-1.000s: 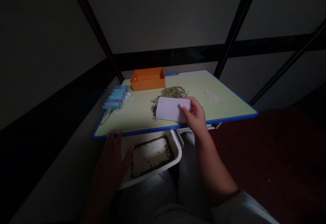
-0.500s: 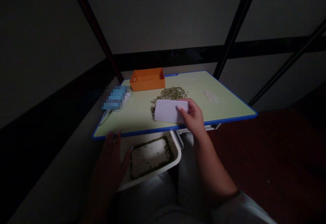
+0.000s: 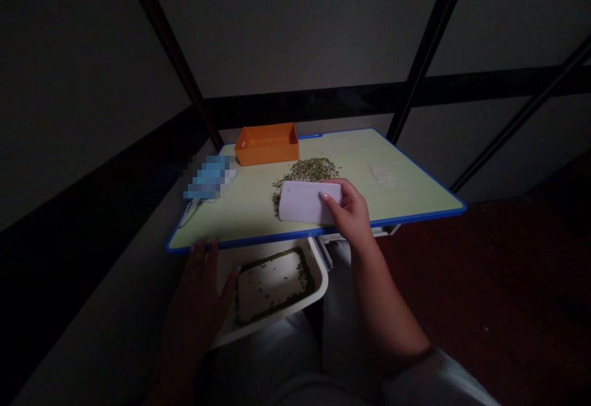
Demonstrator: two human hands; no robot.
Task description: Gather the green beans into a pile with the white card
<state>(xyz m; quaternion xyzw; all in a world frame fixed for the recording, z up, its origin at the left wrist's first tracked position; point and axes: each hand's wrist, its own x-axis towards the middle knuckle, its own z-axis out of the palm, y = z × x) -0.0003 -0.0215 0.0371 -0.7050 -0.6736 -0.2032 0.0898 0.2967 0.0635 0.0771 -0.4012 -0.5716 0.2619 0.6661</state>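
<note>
A flat whitish plastic scraper with a small hole in one corner is in my right hand; the thumb presses its near face and the fingers are behind it. It stands on edge over the tabletop. Small green seeds or beans lie scattered beyond and left of it, partly hidden by it. Below the front edge of the table is a white basin with more green grains along its inner bottom edges. My left hand lies at the basin's left side, fingers stretched out and spread, fingertips near the table edge.
The pale green table has a blue rim. At its back left stands an orange open box. A blurred blue item with a white cable lies at the left. Clear crumpled plastic lies at the right. Panelled walls rise behind.
Almost nothing differs. The scraper's left end has shifted very slightly to the left; my left hand and the basin look the same.
</note>
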